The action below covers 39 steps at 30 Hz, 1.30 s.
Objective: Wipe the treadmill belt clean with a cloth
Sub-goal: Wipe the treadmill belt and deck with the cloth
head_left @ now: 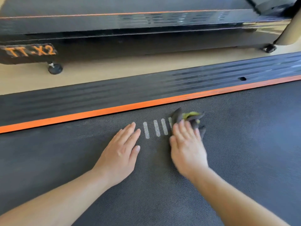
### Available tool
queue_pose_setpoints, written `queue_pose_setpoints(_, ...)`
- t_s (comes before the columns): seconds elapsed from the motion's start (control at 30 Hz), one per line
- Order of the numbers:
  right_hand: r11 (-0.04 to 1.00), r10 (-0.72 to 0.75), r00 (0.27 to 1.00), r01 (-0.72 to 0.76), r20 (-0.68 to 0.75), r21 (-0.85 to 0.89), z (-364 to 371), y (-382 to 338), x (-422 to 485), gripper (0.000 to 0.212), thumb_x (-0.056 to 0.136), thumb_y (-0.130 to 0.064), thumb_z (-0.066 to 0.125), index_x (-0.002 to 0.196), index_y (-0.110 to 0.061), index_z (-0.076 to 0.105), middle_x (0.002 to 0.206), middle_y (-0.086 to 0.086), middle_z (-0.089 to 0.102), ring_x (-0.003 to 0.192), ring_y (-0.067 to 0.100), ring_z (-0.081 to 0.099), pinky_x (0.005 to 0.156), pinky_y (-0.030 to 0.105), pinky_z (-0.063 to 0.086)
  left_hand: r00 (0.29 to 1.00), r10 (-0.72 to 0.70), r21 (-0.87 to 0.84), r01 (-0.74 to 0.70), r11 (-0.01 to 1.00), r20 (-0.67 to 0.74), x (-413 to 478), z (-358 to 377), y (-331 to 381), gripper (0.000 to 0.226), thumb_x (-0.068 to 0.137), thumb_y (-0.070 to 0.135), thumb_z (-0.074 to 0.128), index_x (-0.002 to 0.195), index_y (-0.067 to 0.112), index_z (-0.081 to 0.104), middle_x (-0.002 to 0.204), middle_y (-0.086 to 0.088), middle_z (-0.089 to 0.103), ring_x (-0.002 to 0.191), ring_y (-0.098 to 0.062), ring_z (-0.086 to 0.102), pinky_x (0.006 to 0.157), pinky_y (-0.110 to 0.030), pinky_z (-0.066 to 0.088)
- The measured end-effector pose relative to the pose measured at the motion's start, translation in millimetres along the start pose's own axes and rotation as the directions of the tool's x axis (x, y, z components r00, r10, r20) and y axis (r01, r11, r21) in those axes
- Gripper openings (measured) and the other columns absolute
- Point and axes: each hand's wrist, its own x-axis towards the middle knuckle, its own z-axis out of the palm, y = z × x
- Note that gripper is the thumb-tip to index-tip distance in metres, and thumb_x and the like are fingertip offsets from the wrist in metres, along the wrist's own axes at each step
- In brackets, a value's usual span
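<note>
**Q:** What fills the view?

**A:** A dark grey, finely textured treadmill belt (244,152) takes up the lower half. A black ribbed side rail (97,97) with an orange stripe (81,116) runs along its far edge. Past a strip of pale wooden floor (114,69) stands a second black treadmill (97,25).

**Q:** And the hands?

**A:** Both lie on the belt, a little apart. The left hand (121,154) rests flat, fingers straight, holding nothing. The right hand (187,147) is blurred; its fingers look nearly straight, pressing down on a crumpled dark grey cloth with a yellow-green patch (189,116). The cloth sits on the belt near the orange stripe, bunched ahead of the fingertips and overlapping the end of a row of short white dashes (156,130).

**Q:** What could go wrong?

**A:** Three things, I'd judge:
- The belt may roll under the weight of the braced left hand, so the person could lurch forward.
- The cloth is balled up, so little of it meets the belt. It could slip from under the flat fingers or leave streaks.
- A stroke pushed too far could jam the fingertips or the cloth against the rail edge.
</note>
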Motion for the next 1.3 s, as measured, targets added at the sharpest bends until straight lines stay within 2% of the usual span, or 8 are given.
queue_pose_setpoints(0.13, 0.932, -0.324, 0.935, 0.341, 0.145, -0.118, -10.3, 30.9, -19.5, 0.058, 0.104, -0.046, 0.028, 0.154, -0.027, 0.048, 0.164, -0.008, 0.037, 0.155, 0.008, 0.020, 0.126, 0.038, 0.010, 1.000, 0.001, 0.020, -0.001, 1.000, -0.020, 0.1, 3.7, -5.9, 0.061, 0.106, 0.040, 0.025, 0.159, 0.013, 0.033, 0.171, 0.001, 0.013, 0.157, -0.009, 0.008, 0.128, -0.036, 0.013)
queue_pose_setpoints(0.33, 0.978, 0.206, 0.978, -0.207, -0.011, -0.035, -12.6, 13.8, 12.5, 0.057, 0.107, -0.039, 0.023, 0.158, -0.017, 0.038, 0.171, 0.006, 0.025, 0.159, 0.024, 0.017, 0.128, 0.045, 0.009, 1.000, 0.020, 0.035, -0.020, 0.999, -0.002, -2.1, 5.7, -6.1, 0.058, 0.107, 0.036, 0.029, 0.159, 0.012, 0.033, 0.171, 0.000, 0.012, 0.158, -0.012, 0.009, 0.128, -0.039, 0.015)
queue_pose_setpoints(0.5, 0.948, -0.313, 0.945, 0.317, 0.093, -0.024, 6.2, -27.2, -27.9, 0.054, 0.101, -0.042, 0.035, 0.147, -0.024, 0.057, 0.160, -0.006, 0.046, 0.151, 0.014, 0.037, 0.124, 0.042, 0.017, 0.998, 0.056, 0.058, -0.054, 0.997, -0.031, 0.8, 1.4, -2.6, 0.056, 0.106, 0.032, 0.029, 0.156, 0.009, 0.038, 0.170, -0.005, 0.018, 0.157, -0.017, 0.015, 0.127, -0.035, 0.011)
queue_pose_setpoints(0.7, 0.993, 0.115, 0.989, -0.114, 0.094, -0.013, -10.1, -22.4, 8.1, 0.059, 0.110, -0.042, 0.016, 0.166, -0.023, 0.018, 0.174, -0.005, 0.004, 0.160, 0.014, -0.002, 0.129, 0.040, -0.005, 1.000, 0.002, 0.038, -0.001, 0.999, -0.018, -9.3, -7.7, -2.8, 0.059, 0.107, 0.035, 0.023, 0.162, 0.014, 0.025, 0.171, 0.003, 0.005, 0.157, -0.007, -0.002, 0.128, -0.029, 0.001)
queue_pose_setpoints(0.87, 0.945, -0.308, 0.944, 0.318, 0.119, -0.075, -3.0, -15.9, -36.4, 0.056, 0.102, -0.044, 0.030, 0.147, -0.025, 0.057, 0.158, -0.007, 0.048, 0.150, 0.011, 0.039, 0.123, 0.038, 0.017, 1.000, 0.011, 0.048, -0.010, 0.999, -0.017, -7.6, -2.8, -1.9, 0.060, 0.106, 0.037, 0.020, 0.161, 0.014, 0.026, 0.171, 0.001, 0.005, 0.158, -0.012, 0.003, 0.128, -0.032, 0.004)
queue_pose_setpoints(1.03, 0.957, 0.249, 0.964, -0.230, 0.094, -0.177, -36.7, 66.7, 12.4, 0.056, 0.108, -0.040, 0.020, 0.162, -0.025, 0.025, 0.173, -0.005, 0.013, 0.159, 0.013, 0.009, 0.128, 0.043, 0.006, 0.999, 0.033, 0.042, -0.033, 0.999, 0.007, -8.8, -8.1, 3.3, 0.055, 0.110, 0.027, 0.032, 0.163, 0.016, 0.020, 0.172, 0.002, 0.000, 0.157, -0.008, -0.006, 0.128, -0.030, 0.000)
queue_pose_setpoints(1.1, 0.961, 0.271, 0.962, -0.267, 0.043, -0.069, -23.7, 36.5, 12.6, 0.053, 0.108, -0.035, 0.026, 0.156, -0.016, 0.037, 0.172, 0.006, 0.021, 0.158, 0.023, 0.017, 0.126, 0.045, 0.010, 1.000, 0.030, 0.030, -0.030, 0.999, 0.011, -6.2, -5.1, 4.3, 0.055, 0.110, 0.027, 0.030, 0.163, 0.016, 0.019, 0.172, 0.003, -0.001, 0.157, -0.008, -0.006, 0.128, -0.031, 0.001)
queue_pose_setpoints(1.3, 0.932, -0.346, 0.932, 0.355, 0.104, -0.077, 3.5, -15.9, -31.0, 0.054, 0.101, -0.045, 0.035, 0.148, -0.025, 0.056, 0.159, -0.005, 0.047, 0.149, 0.016, 0.041, 0.121, 0.041, 0.017, 1.000, -0.012, 0.006, 0.012, 1.000, -0.025, -2.9, 4.3, 4.4, 0.063, 0.103, 0.037, 0.019, 0.160, 0.010, 0.030, 0.171, -0.002, 0.011, 0.157, -0.013, 0.008, 0.128, -0.036, 0.010)
